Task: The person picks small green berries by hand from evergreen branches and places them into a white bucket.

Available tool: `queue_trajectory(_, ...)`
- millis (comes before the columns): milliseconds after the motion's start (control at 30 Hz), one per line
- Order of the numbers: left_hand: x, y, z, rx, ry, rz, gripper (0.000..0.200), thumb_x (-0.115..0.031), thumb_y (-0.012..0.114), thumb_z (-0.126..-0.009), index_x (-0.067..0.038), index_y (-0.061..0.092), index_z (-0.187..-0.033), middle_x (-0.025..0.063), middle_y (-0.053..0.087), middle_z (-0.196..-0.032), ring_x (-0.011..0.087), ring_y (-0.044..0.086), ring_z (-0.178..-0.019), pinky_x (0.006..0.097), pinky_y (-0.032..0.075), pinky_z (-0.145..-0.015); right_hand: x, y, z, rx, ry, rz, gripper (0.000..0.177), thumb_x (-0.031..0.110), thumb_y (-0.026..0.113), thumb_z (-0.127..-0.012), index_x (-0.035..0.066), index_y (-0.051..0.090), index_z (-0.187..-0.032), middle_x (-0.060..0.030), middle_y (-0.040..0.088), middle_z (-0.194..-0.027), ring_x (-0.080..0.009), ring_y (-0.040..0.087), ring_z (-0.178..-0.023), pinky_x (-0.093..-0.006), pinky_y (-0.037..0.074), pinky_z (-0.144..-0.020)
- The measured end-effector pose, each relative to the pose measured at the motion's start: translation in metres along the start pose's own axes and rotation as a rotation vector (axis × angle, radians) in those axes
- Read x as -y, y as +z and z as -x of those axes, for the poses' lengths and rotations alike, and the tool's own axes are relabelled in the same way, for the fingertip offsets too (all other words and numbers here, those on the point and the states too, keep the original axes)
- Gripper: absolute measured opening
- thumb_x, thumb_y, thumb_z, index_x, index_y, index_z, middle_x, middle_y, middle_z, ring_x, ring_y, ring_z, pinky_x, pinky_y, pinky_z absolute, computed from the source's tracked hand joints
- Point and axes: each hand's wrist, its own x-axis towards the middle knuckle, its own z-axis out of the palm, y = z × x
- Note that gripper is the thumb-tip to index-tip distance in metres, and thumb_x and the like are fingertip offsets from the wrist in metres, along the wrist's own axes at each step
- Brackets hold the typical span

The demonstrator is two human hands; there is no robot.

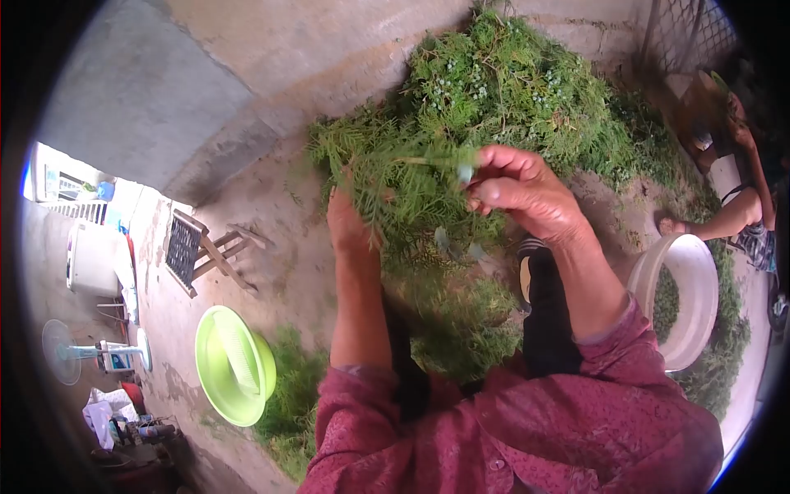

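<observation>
At the lower left of the frame a standing fan (62, 352) is seen. Right of it are a tipped wooden stool (197, 251) and a lime-green basin (234, 365), the latter leaning on loose greenery. Just left of centre, the left hand (347, 224) is pushed into the feathery sprig (403, 185) from below. Its fingers are buried in the foliage, so how far they are closed cannot be told. The sprig is held up at the centre of the frame, in front of the large pile of cut greenery (510, 82) at the upper middle. Right of centre, the right hand (522, 191) is curled, with thumb and fingertips pinched on the sprig's thin stem.

The sprig is judged light, limp and springy. Its fronds would likely bend or shed if squeezed, so the firmer stem is thought the best place to grip. At the right a white bucket (687, 288) holding greenery is seen, and beyond it another person's arm (728, 218).
</observation>
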Motion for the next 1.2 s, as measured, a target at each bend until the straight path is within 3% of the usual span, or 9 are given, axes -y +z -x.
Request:
queue_trajectory(200, 0.012, -0.009, -0.016, 0.031, 0.010, 0.001, 0.020, -0.019, 0.049, -0.088, -0.002, 0.052, -0.099, 0.0059, 0.055, -0.081, 0.0168, 0.054, -0.066, 0.0322, 0.046, -0.056, -0.009, 0.002, -0.007, -0.022, 0.010, -0.108, 0.044, 0.010, 0.068, -0.072, 0.002, 0.049, -0.111, -0.0107, 0.057, -0.100, -0.0129, 0.056, -0.080, -0.0250, 0.045, -0.068)
queue_trajectory(367, 0.014, -0.003, -0.011, -0.025, 0.025, -0.023, 0.017, -0.017, 0.049, -0.087, -0.003, 0.053, -0.096, 0.0049, 0.055, -0.081, 0.0162, 0.052, -0.065, 0.0312, 0.045, -0.057, -0.009, -0.010, -0.012, -0.366, 0.048, -0.114, 0.041, 0.011, 0.066, -0.075, 0.001, 0.047, -0.111, -0.0087, 0.058, -0.091, -0.0127, 0.057, -0.075, -0.0240, 0.045, -0.064)
queue_trajectory(567, 0.016, 0.006, -0.004, -0.060, 0.020, -0.071, 0.018, -0.021, 0.048, -0.088, -0.004, 0.051, -0.095, 0.0054, 0.054, -0.076, 0.0172, 0.052, -0.062, 0.0322, 0.045, -0.056, -0.021, -0.009, -0.023, -0.466, -0.065, -0.050, 0.032, 0.011, 0.063, -0.078, 0.002, 0.049, -0.104, -0.0042, 0.058, -0.080, -0.0110, 0.057, -0.071, -0.0217, 0.045, -0.059)
queue_trajectory(700, 0.017, 0.004, -0.006, -0.076, 0.033, -0.113, 0.019, -0.023, 0.047, -0.088, -0.006, 0.050, -0.095, 0.0060, 0.054, -0.072, 0.0182, 0.052, -0.060, 0.0335, 0.047, -0.056, -0.031, -0.015, -0.032, -0.409, -0.128, -0.033, 0.022, 0.012, 0.063, -0.079, 0.002, 0.054, -0.096, -0.0035, 0.058, -0.075, -0.0101, 0.057, -0.066, -0.0213, 0.045, -0.056)
queue_trajectory(833, 0.005, -0.003, -0.004, -0.108, 0.043, -0.080, 0.018, -0.022, 0.047, -0.088, -0.006, 0.049, -0.096, 0.0062, 0.054, -0.072, 0.0181, 0.052, -0.060, 0.0332, 0.047, -0.056, -0.027, -0.010, -0.030, -0.445, -0.034, -0.036, 0.010, 0.013, 0.062, -0.080, 0.003, 0.059, -0.081, -0.0027, 0.058, -0.067, -0.0078, 0.053, -0.055, -0.0207, 0.043, -0.049)
queue_trajectory(900, -0.003, -0.009, -0.006, -0.110, 0.041, -0.064, 0.017, -0.017, 0.048, -0.087, -0.003, 0.051, -0.097, 0.0059, 0.054, -0.081, 0.0186, 0.053, -0.069, 0.0330, 0.045, -0.059, -0.023, -0.008, -0.027, -0.420, -0.002, 0.000, 0.010, 0.013, 0.061, -0.080, 0.003, 0.060, -0.076, -0.0026, 0.058, -0.065, -0.0071, 0.051, -0.052, -0.0205, 0.041, -0.046)
queue_trajectory(1067, -0.012, -0.020, -0.013, -0.219, 0.031, -0.037, 0.016, -0.015, 0.047, -0.087, -0.003, 0.051, -0.096, 0.0067, 0.055, -0.081, 0.0193, 0.053, -0.068, 0.0342, 0.046, -0.059, -0.015, 0.006, -0.014, -0.167, 0.166, 0.007, 0.016, 0.015, 0.060, -0.079, 0.004, 0.060, -0.067, -0.0037, 0.054, -0.054, -0.0063, 0.045, -0.041, -0.0208, 0.035, -0.037)
queue_trajectory(1133, -0.016, -0.024, -0.015, -0.204, 0.039, -0.025, 0.015, -0.015, 0.046, -0.087, -0.002, 0.051, -0.095, 0.0073, 0.055, -0.081, 0.0197, 0.053, -0.067, 0.0345, 0.046, -0.057, -0.020, 0.011, -0.013, -0.157, 0.145, 0.051, 0.018, 0.019, 0.059, -0.078, 0.003, 0.062, -0.069, -0.0051, 0.054, -0.052, -0.0069, 0.045, -0.039, -0.0201, 0.035, -0.035)
queue_trajectory(1200, -0.021, -0.028, -0.016, -0.410, 0.017, -0.110, 0.015, -0.014, 0.046, -0.087, -0.002, 0.049, -0.094, 0.0085, 0.055, -0.080, 0.0197, 0.054, -0.064, 0.0329, 0.046, -0.055, -0.011, 0.009, -0.012, -0.240, 0.005, -0.013, 0.019, 0.019, 0.057, -0.079, 0.003, 0.063, -0.071, -0.0058, 0.055, -0.053, -0.0074, 0.046, -0.039, -0.0189, 0.038, -0.036)
